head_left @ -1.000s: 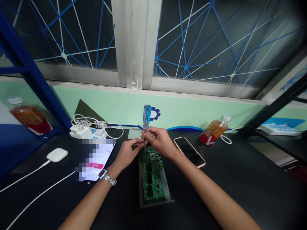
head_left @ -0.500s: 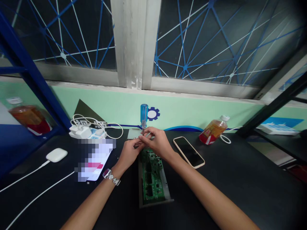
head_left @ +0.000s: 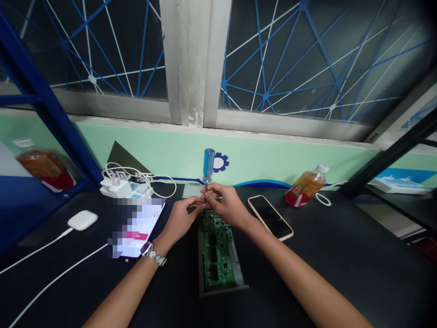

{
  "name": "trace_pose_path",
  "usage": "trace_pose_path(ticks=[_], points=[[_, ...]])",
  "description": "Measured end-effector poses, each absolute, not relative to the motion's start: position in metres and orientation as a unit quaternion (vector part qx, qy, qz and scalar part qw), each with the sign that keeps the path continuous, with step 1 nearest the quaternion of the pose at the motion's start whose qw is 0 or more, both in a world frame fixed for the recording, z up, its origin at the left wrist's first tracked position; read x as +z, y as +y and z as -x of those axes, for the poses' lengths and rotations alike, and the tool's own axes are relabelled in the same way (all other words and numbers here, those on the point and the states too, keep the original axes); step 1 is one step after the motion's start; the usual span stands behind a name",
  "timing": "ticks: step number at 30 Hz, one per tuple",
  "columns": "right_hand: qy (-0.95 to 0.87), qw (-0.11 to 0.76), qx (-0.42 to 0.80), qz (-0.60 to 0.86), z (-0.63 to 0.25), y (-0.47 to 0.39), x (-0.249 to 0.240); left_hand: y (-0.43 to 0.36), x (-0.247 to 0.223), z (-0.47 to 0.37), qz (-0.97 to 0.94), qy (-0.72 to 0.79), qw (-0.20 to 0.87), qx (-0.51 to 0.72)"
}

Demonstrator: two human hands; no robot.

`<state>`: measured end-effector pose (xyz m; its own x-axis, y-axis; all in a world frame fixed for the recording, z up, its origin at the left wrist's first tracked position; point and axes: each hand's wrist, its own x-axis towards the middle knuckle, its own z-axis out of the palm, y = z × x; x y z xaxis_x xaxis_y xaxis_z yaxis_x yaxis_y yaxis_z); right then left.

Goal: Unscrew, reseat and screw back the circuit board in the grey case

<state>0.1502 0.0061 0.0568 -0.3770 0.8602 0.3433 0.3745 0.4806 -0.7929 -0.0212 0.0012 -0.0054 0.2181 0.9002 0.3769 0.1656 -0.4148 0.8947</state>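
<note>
A screwdriver [head_left: 208, 165] with a clear blue handle stands nearly upright over the far end of a green circuit board [head_left: 223, 262] in a grey metal tray. My right hand [head_left: 225, 203] is closed, its fingers pinching the screwdriver's shaft below the handle. From the other side, my left hand [head_left: 182, 218] brings its closed fingertips close to the lower shaft. What lies between those fingertips is hidden. The screwdriver's tip is also out of sight behind the fingers. A silver watch [head_left: 147, 248] sits on my left wrist.
Left of the board lie a lit phone [head_left: 131, 243], a white earbud case [head_left: 83, 220] and a power strip with cables [head_left: 118, 187]. On the right are a dark-screened phone [head_left: 271, 217] and a drink bottle [head_left: 305, 186]. Another bottle [head_left: 46, 164] stands on the blue rack.
The screwdriver handle has shifted slightly right and leans a little more. My left hand's fingers have drawn slightly apart from my right hand's, showing more of the shaft. The whole view has shifted slightly.
</note>
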Motion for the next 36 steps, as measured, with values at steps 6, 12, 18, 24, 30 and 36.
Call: trace_pose_path(ticks=[6, 12, 18, 24, 30, 36], points=[[-0.772, 0.376, 0.327, 0.395, -0.146, 0.001, 0.059, 0.003, -0.008, 0.012, -0.683, 0.365, 0.382, 0.505], [-0.769, 0.417, 0.230, 0.427, -0.144, 0.005, 0.055, 0.002, -0.007, 0.006, -0.671, 0.368, 0.409, 0.497], [-0.721, 0.438, 0.324, 0.428, -0.149, 0.011, 0.049, -0.003, -0.005, 0.016, -0.680, 0.396, 0.388, 0.479], [-0.710, 0.427, 0.394, 0.397, -0.150, 0.011, 0.050, -0.003, -0.004, 0.023, -0.684, 0.400, 0.380, 0.478], [-0.711, 0.407, 0.459, 0.344, -0.146, 0.002, 0.055, 0.002, -0.009, 0.017, -0.687, 0.397, 0.350, 0.498], [-0.734, 0.424, 0.346, 0.402, -0.142, 0.004, 0.050, 0.001, -0.008, 0.009, -0.685, 0.402, 0.355, 0.493]])
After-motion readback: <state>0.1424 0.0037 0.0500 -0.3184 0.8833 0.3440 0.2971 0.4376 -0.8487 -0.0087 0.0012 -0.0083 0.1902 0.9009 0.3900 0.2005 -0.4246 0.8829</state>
